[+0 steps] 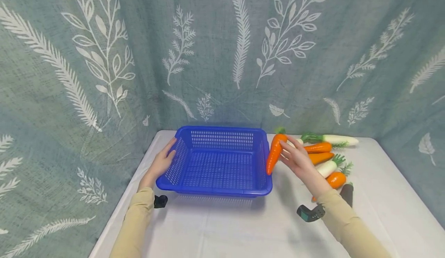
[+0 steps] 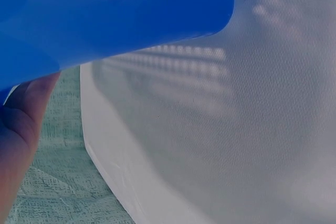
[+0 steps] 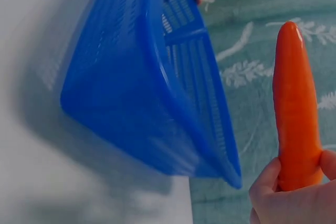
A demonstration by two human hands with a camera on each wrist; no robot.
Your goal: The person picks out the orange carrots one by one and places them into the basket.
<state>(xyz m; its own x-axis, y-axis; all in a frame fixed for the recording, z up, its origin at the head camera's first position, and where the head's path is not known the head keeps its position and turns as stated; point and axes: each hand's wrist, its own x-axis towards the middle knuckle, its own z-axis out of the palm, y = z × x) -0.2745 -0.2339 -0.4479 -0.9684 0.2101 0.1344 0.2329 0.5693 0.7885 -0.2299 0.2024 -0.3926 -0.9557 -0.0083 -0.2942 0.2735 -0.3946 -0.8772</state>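
A blue plastic basket [image 1: 219, 192] with slotted walls stands in the middle of the white table, nothing inside it. My left hand [image 1: 161, 163] grips its left rim; the left wrist view catches part of that hand [image 2: 23, 124] beside the blue wall. My right hand [image 1: 297, 157] pinches an orange carrot [image 1: 275, 153] near its thick, leafy end. The carrot's tip points down beside the basket's right rim. In the right wrist view, thumb and fingers [image 3: 268, 176] grip the carrot [image 3: 295, 103] from both sides.
Right of the basket lie several vegetables: a long white radish [image 1: 340, 140], carrots [image 1: 318, 147], a shorter white radish [image 1: 327, 169] and a dark eggplant-like piece [image 1: 347, 193] partly behind the right forearm. A green leaf-patterned curtain [image 1: 215, 57] hangs behind the table [image 1: 222, 231].
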